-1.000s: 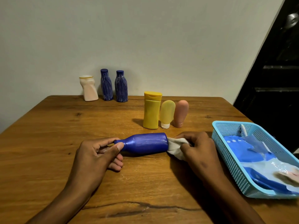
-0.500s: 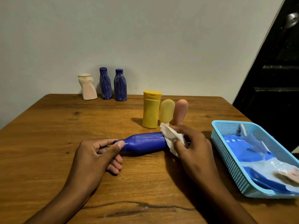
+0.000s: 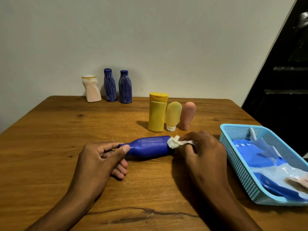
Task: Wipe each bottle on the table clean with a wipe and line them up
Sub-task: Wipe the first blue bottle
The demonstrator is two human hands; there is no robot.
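Lying on its side near the middle of the wooden tabletop (image 3: pixel 50 130), the blue bottle (image 3: pixel 150 146) has its long axis set left to right, neck pointing left and base right. At the back left, a pale bottle (image 3: pixel 91 88) and two ribbed blue bottles (image 3: pixel 110 85) are stood upright. The neck is pinched by the left hand (image 3: pixel 98 161), thumb and forefinger pressed on it. Behind, a yellow bottle (image 3: pixel 157 112) and two tubes (image 3: pixel 173 116) are stood together. A white wipe (image 3: pixel 175 142) is pinched in the right hand (image 3: pixel 203 152) against the base. A light-blue basket (image 3: pixel 236 135) is seen far right.
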